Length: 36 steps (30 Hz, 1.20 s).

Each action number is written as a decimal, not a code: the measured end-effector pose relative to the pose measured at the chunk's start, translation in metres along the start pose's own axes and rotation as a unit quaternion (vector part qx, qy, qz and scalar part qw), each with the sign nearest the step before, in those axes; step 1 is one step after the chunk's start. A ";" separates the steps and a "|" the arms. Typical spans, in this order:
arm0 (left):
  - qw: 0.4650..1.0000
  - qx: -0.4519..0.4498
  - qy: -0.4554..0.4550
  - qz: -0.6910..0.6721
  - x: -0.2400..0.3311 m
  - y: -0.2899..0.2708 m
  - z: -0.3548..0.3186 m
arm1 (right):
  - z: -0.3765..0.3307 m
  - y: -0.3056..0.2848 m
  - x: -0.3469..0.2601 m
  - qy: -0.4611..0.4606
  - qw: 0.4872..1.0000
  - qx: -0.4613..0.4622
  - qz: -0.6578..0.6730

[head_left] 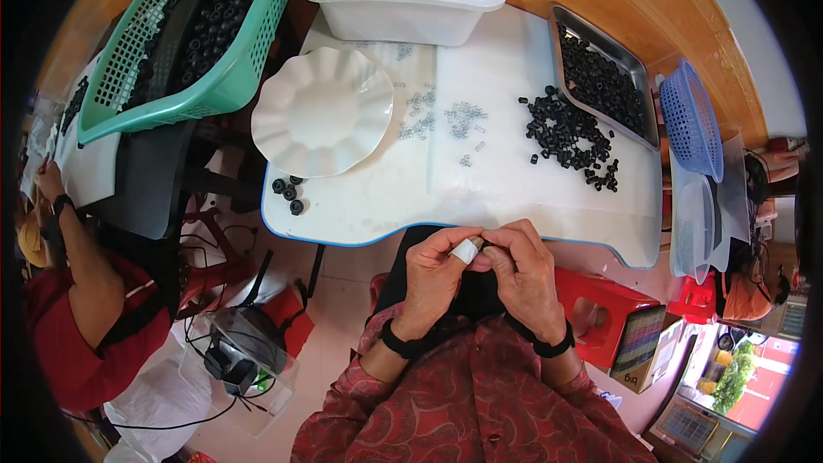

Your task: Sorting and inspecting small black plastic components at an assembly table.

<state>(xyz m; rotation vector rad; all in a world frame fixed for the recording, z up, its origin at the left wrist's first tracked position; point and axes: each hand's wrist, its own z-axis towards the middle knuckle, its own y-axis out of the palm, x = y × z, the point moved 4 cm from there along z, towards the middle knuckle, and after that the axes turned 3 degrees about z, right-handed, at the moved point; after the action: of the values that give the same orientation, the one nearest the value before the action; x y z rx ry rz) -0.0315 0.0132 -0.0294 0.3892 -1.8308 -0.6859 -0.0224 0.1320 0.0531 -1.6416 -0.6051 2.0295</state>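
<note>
My left hand [433, 274] and my right hand [525, 273] meet just off the near edge of the white table [369, 214], above my lap. Fingertips of both are pinched together, with white tape [465, 250] wrapped around a digit of the left. Whatever sits between them is mostly hidden; only something small and dark shows. On the table at the left, several black ring-like parts [296, 206] lie beside a white wavy-rimmed plate [321, 111]. To the right, a loose heap of small black cylindrical pieces [566, 133] spreads out from a metal tray [647, 124].
A white tub [394, 21] holding black parts stands at the back. Far left is a green basket [171, 116] full of black rings. A blue basket [690, 116] is at the right, a red stool [591, 291] below. Another person [86, 291] works at the left.
</note>
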 end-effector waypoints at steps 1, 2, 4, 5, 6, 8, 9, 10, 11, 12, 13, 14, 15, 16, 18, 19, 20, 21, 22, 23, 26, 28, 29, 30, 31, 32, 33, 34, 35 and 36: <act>1.000 0.007 0.006 0.003 0.000 0.000 0.000 | -0.001 0.000 0.000 0.000 1.000 0.000 0.000; 1.000 0.007 0.006 0.003 0.001 0.000 -0.001 | -0.002 0.000 0.001 0.002 1.000 0.002 0.007; 1.000 0.005 0.006 0.010 0.002 0.000 -0.003 | -0.002 0.001 0.001 0.004 1.000 0.004 0.014; 1.000 0.006 0.006 0.011 0.003 0.000 -0.003 | -0.002 0.000 0.001 0.008 1.000 0.005 0.026; 1.000 0.006 0.003 0.026 0.003 0.001 -0.004 | -0.002 0.000 0.002 0.011 0.999 0.007 0.037; 0.999 0.007 0.000 0.040 0.006 0.001 -0.006 | 0.000 -0.002 -0.001 0.002 1.000 0.002 0.020; 0.998 0.016 0.003 0.052 0.008 0.001 -0.007 | 0.001 -0.003 -0.003 -0.008 1.000 -0.003 0.002; 0.998 0.025 0.006 0.065 0.010 0.000 -0.008 | 0.002 -0.003 -0.004 -0.008 1.000 -0.004 0.002; 0.998 0.025 0.006 0.064 0.010 0.000 -0.008 | 0.002 -0.003 -0.004 0.000 1.000 -0.003 0.006; 0.998 0.027 0.004 0.056 0.010 0.000 -0.008 | 0.002 -0.004 -0.004 0.008 1.000 -0.002 0.010; 0.998 0.029 0.002 0.048 0.009 0.000 -0.008 | 0.002 -0.003 -0.003 0.008 1.000 -0.003 0.010; 0.998 0.029 0.002 0.047 0.009 -0.001 -0.008 | 0.002 -0.003 -0.003 0.006 1.000 -0.002 0.007; 0.999 0.022 -0.013 0.048 0.006 -0.003 -0.007 | 0.002 -0.003 -0.003 0.005 1.000 -0.001 0.005; 0.998 0.014 -0.028 0.048 0.003 -0.004 -0.006 | 0.002 -0.003 -0.003 0.005 1.000 -0.001 0.005; 1.000 0.013 -0.023 -0.005 -0.004 -0.005 -0.005 | 0.002 0.000 -0.004 0.006 1.000 0.002 0.014; 0.998 0.012 -0.018 -0.058 -0.007 -0.006 -0.004 | 0.002 0.001 -0.003 0.006 1.000 0.002 0.014; 0.998 0.012 -0.018 -0.058 -0.008 -0.006 -0.004 | 0.001 0.002 -0.001 0.014 1.000 0.002 0.024; 0.997 0.007 -0.020 -0.067 -0.009 -0.007 -0.004 | 0.001 0.003 0.000 0.022 0.999 0.003 0.034; 0.997 0.003 -0.023 -0.077 -0.010 -0.007 -0.003 | 0.001 0.003 -0.002 0.021 0.999 0.002 0.034; 0.997 0.003 -0.022 -0.077 -0.010 -0.008 -0.003 | 0.003 0.003 -0.004 0.029 0.999 -0.001 0.036; 0.996 -0.012 -0.041 -0.080 -0.010 -0.008 -0.002 | 0.005 0.003 -0.005 0.035 0.999 -0.010 0.037; 0.997 0.031 -0.054 -0.047 -0.007 -0.007 -0.003 | 0.004 0.005 -0.002 0.034 0.999 -0.015 0.034; 0.997 0.030 -0.054 -0.047 -0.006 -0.009 -0.003 | 0.001 0.007 0.001 0.030 0.999 -0.020 0.032; 0.998 0.026 -0.057 0.020 -0.005 -0.012 -0.004 | 0.000 0.008 0.003 0.026 0.999 -0.026 0.030; 0.994 0.022 -0.060 0.086 -0.004 -0.014 -0.005 | 0.001 0.008 0.003 0.026 0.999 -0.025 0.029; 0.994 0.022 -0.060 0.086 -0.004 -0.013 -0.005 | 0.002 0.007 0.001 0.027 0.999 -0.026 0.021; 0.996 0.023 -0.041 0.074 -0.001 -0.011 -0.005 | 0.003 0.006 -0.001 0.027 0.999 -0.027 0.013; 0.998 0.023 -0.022 0.062 0.001 -0.009 -0.005 | 0.003 0.006 -0.002 0.027 0.999 -0.027 0.013; 0.998 0.022 -0.022 0.061 0.003 -0.008 -0.006 | 0.004 0.006 -0.003 0.030 0.999 -0.030 0.015; 0.998 0.023 -0.024 0.049 0.004 -0.008 -0.006 | 0.004 0.005 -0.003 0.033 0.999 -0.033 0.017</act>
<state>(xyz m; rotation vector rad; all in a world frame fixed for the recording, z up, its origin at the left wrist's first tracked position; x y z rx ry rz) -0.0281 0.0035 -0.0297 0.3133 -1.9005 -0.5914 -0.0261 0.1257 0.0530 -1.7611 -0.6304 1.9892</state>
